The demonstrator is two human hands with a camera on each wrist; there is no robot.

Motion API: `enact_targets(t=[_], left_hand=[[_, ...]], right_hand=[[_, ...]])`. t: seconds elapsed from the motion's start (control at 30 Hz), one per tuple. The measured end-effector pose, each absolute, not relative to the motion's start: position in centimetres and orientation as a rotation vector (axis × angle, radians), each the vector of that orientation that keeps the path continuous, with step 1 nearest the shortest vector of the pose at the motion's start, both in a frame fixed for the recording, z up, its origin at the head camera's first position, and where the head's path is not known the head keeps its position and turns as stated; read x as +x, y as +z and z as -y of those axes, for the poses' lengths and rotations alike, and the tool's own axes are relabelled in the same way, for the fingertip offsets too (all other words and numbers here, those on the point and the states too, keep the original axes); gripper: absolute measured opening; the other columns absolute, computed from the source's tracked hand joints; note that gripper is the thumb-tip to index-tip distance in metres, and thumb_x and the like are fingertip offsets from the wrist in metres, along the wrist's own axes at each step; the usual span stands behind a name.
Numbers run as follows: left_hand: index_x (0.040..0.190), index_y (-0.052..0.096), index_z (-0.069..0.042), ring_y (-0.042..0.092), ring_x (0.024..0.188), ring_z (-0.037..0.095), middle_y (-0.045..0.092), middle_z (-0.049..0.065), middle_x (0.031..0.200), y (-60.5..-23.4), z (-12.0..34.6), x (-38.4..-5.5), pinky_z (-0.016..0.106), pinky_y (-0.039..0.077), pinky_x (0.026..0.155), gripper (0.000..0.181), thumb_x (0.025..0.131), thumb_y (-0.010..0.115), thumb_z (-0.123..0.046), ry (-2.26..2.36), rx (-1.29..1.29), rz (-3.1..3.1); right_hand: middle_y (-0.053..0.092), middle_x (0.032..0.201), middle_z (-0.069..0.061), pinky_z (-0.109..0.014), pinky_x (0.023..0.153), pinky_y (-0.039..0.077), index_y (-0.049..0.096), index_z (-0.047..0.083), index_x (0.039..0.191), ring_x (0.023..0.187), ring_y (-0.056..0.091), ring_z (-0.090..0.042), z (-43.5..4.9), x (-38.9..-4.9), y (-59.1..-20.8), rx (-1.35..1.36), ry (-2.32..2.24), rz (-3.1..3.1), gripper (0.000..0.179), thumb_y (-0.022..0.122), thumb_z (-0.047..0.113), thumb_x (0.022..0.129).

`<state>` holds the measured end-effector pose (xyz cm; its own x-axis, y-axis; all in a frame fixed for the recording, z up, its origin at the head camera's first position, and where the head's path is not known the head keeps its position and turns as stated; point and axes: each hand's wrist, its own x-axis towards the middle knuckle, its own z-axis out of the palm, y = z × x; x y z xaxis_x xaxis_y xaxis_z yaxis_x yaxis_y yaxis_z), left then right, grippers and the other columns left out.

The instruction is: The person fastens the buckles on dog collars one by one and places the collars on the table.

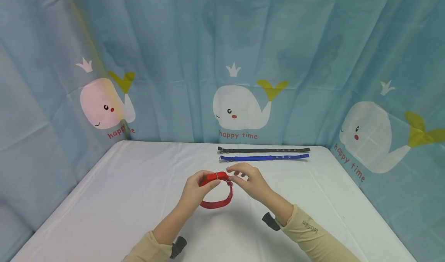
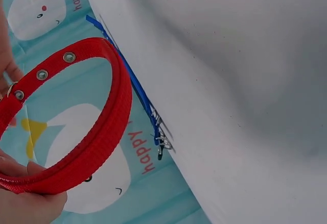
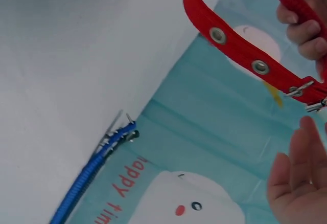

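A red collar (image 1: 217, 205) is bent into a loop above the white table. My left hand (image 1: 194, 188) grips its padded band between thumb and fingers. In the right wrist view, the collar's metal buckle (image 3: 301, 90) has the eyelet strap running through it, with its prong at one eyelet. More metal eyelets (image 2: 42, 74) line the strap in the left wrist view. My right hand (image 1: 255, 183) is beside the buckle end, thumb tip right at the strap in the head view. Its fingers (image 3: 299, 168) look loosely extended below the buckle in the right wrist view.
Toward the table's back edge, a blue collar (image 1: 257, 158) and a dark green collar (image 1: 267, 150) lie straight, side by side. The white tablecloth (image 1: 114, 200) spreads around my arms. Blue curtains (image 1: 174, 61) printed with whales enclose the back and sides.
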<state>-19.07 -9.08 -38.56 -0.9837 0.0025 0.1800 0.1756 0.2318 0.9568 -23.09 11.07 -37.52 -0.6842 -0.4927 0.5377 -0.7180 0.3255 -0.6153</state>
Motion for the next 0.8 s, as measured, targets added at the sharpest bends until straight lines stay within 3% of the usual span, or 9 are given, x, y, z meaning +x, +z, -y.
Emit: enact_targets(t=[0.2,0.4,0.63,0.8], left_hand=[[0.109,0.065,-0.003,0.061,0.094,0.022,0.069,0.006,0.098,-38.5,9.8,-19.3,0.042,0.051,0.086,0.028,0.089,0.072,-0.021,-1.909,-0.077,2.310],[0.111,0.065,-0.003,0.057,0.090,0.023,0.065,0.006,0.094,-38.5,10.2,-19.8,0.033,0.050,0.078,0.030,0.091,0.070,-0.024,-1.961,0.029,2.277],[0.112,0.061,0.001,0.053,0.080,0.020,0.061,0.005,0.088,-38.5,10.5,-20.3,0.031,0.048,0.076,0.032,0.093,0.067,-0.023,-2.084,0.132,2.162],[0.115,0.060,0.002,0.054,0.080,0.020,0.060,0.004,0.087,-38.6,10.7,-20.5,0.029,0.047,0.076,0.034,0.094,0.066,-0.024,-2.144,0.179,2.115]], right_hand=[[0.066,0.114,-0.013,-0.036,0.078,0.053,0.058,0.001,0.129,0.099,0.062,-0.025,-11.2,-23.8,-39.0,0.763,1.719,2.651,0.040,0.066,0.016,0.093],[0.065,0.116,-0.017,-0.039,0.079,0.055,0.048,-0.004,0.135,0.098,0.066,-0.024,-10.9,-23.9,-40.7,0.585,2.117,2.832,0.055,0.070,0.016,0.089],[0.069,0.108,-0.017,-0.044,0.089,0.052,0.043,-0.010,0.137,0.099,0.068,-0.031,-10.1,-23.3,-42.1,0.474,2.578,2.719,0.055,0.066,0.006,0.090],[0.069,0.107,-0.019,-0.040,0.087,0.053,0.045,-0.011,0.135,0.101,0.067,-0.032,-9.5,-23.1,-42.8,0.370,2.708,2.609,0.050,0.063,0.007,0.092]])
